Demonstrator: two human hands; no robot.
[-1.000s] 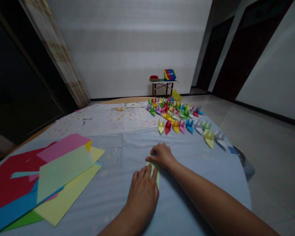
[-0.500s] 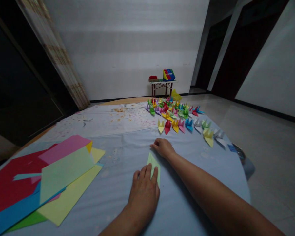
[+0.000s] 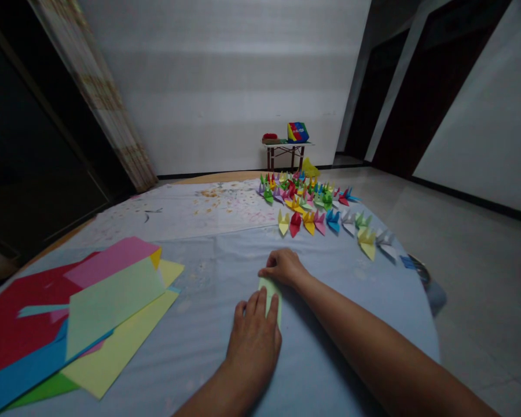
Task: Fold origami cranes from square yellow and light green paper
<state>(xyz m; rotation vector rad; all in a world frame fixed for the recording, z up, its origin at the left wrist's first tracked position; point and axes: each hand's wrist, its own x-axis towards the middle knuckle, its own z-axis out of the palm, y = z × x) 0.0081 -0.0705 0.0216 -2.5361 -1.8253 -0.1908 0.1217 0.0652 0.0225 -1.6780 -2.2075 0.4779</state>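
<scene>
A narrow, pale green piece of folded origami paper [image 3: 270,294] lies on the cloth in front of me. My left hand [image 3: 255,333] rests flat over its near part, fingers stretched out and pressing it down. At the paper's far tip, my right hand [image 3: 283,266] has its thumb and fingers pinched together on the tip, which they hide. Beyond the right hand stands a row of folded paper cranes, among them a red crane [image 3: 295,224] and a blue crane [image 3: 333,220].
Loose coloured sheets overlap at the left, with a pale green sheet [image 3: 115,307] on top of yellow, blue and red paper [image 3: 21,315]. Many more cranes crowd the far right of the round table [image 3: 200,353]. A small side table [image 3: 286,145] stands by the wall.
My right hand has come down and slightly left, from beyond the paper onto its far tip. The left hand stays flat on the paper.
</scene>
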